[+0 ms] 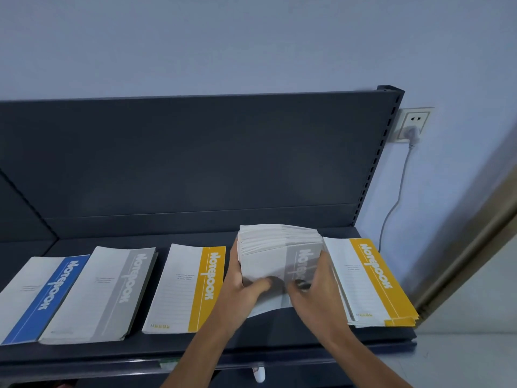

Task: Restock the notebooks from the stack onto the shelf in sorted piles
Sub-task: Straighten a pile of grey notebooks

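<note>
Presently sorting: grey notebook stack (279, 247) clasped at near edge by left grip (243, 284) and right grip (316, 289), between centre yellow pile (187, 287) and yellow pile (369, 278) at right end of shelf (140, 345). Next, likely: transfer onto grey pile (103, 292).

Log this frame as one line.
phase: sorting | left hand: grips stack | right hand: grips stack | shelf: blue pile, grey pile, middle yellow pile, right yellow pile
</note>
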`<control>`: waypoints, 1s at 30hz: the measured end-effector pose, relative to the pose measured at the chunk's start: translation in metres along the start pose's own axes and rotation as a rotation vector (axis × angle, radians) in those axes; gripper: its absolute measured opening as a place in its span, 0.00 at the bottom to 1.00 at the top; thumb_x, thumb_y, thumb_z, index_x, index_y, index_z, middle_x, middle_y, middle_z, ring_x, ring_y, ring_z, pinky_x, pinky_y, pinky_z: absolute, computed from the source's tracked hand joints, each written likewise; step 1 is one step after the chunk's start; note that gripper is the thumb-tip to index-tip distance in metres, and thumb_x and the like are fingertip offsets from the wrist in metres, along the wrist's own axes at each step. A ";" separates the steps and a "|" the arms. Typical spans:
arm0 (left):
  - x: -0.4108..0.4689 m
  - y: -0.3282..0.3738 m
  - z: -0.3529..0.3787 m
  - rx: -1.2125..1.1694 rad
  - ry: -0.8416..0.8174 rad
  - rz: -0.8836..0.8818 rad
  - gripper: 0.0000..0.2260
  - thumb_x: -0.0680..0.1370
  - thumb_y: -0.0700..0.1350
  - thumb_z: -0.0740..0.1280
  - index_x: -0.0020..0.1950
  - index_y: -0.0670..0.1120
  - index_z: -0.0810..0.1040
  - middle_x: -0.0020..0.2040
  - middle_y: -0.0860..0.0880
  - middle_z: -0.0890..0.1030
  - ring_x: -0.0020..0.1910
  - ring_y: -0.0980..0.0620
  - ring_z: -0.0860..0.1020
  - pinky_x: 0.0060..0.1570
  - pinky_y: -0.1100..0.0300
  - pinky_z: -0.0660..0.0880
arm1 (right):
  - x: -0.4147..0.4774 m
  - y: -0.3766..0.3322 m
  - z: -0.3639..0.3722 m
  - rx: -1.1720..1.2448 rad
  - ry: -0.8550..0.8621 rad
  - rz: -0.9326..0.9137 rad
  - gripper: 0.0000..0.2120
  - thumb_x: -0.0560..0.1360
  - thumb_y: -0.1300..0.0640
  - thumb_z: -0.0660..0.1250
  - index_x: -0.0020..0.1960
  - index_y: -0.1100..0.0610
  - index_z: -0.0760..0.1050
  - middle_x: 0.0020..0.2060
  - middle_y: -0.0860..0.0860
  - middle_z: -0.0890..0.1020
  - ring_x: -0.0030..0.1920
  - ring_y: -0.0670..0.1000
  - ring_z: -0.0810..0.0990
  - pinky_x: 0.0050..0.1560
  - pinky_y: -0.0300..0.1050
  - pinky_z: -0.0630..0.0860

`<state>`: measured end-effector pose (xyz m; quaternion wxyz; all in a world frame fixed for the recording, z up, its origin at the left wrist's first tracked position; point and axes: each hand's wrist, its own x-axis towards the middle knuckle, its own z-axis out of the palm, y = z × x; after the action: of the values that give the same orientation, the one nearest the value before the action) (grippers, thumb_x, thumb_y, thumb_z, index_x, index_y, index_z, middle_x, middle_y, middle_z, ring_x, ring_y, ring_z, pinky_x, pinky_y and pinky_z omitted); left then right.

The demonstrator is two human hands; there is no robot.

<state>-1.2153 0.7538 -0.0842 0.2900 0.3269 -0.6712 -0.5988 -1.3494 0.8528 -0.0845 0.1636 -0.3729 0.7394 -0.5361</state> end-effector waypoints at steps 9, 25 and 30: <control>0.005 -0.002 0.006 -0.068 -0.006 0.006 0.31 0.75 0.44 0.71 0.75 0.58 0.65 0.61 0.60 0.80 0.61 0.61 0.78 0.52 0.66 0.78 | 0.000 0.003 0.004 -0.023 -0.006 0.028 0.28 0.73 0.62 0.72 0.61 0.42 0.61 0.50 0.37 0.77 0.49 0.35 0.78 0.38 0.34 0.77; 0.015 -0.028 0.003 0.407 0.209 0.065 0.16 0.78 0.58 0.69 0.63 0.58 0.69 0.58 0.61 0.75 0.56 0.62 0.76 0.48 0.68 0.73 | 0.011 0.012 -0.009 -0.168 -0.046 0.047 0.21 0.76 0.57 0.69 0.58 0.36 0.63 0.49 0.35 0.79 0.46 0.36 0.79 0.37 0.30 0.73; 0.037 -0.027 0.008 0.595 0.227 -0.167 0.18 0.74 0.65 0.71 0.51 0.53 0.75 0.48 0.56 0.80 0.45 0.59 0.78 0.39 0.64 0.76 | 0.044 0.015 -0.018 -0.189 -0.196 0.324 0.11 0.70 0.56 0.71 0.52 0.47 0.77 0.42 0.43 0.84 0.42 0.43 0.83 0.33 0.37 0.77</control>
<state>-1.2413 0.7278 -0.1117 0.2046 0.5160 -0.7508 -0.3579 -1.3955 0.8351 -0.0847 0.2831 -0.3131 0.8173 -0.3922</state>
